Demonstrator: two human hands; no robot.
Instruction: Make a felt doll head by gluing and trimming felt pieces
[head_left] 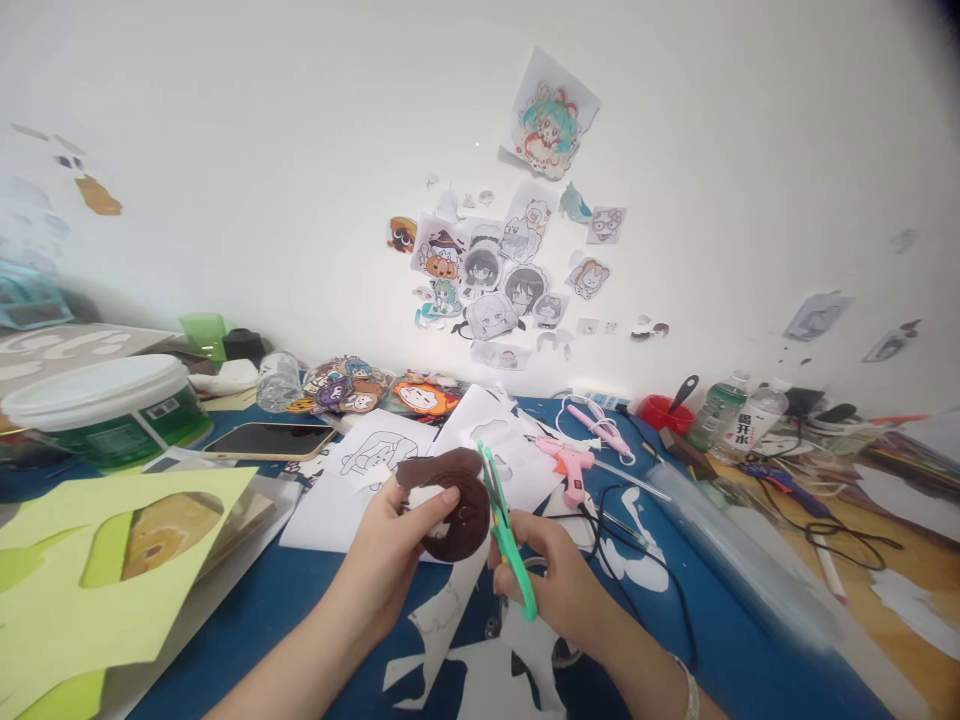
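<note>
Near the middle of the view, my left hand (pixel 401 545) pinches a dark brown sheet piece (pixel 466 505) with a curved outline, the thumb lying on its face. My right hand (pixel 544 575) grips green-handled scissors (pixel 504 535), their blades pointing up beside the brown piece's right edge. Whether the blades touch the piece is hard to tell. White paper offcuts (pixel 457 610) lie on the blue table below my hands. Behind the brown piece lies a paper with a line drawing (pixel 375 452).
A pink glue gun (pixel 568 465) with a black cord rests to the right, near a clear plastic roll (pixel 735 550). At left are yellow-green sheets (pixel 67 580), a phone (pixel 270 440) and a white-lidded tub (pixel 105 400). Bottles (pixel 720 410) and a red bowl (pixel 660 412) stand at back right.
</note>
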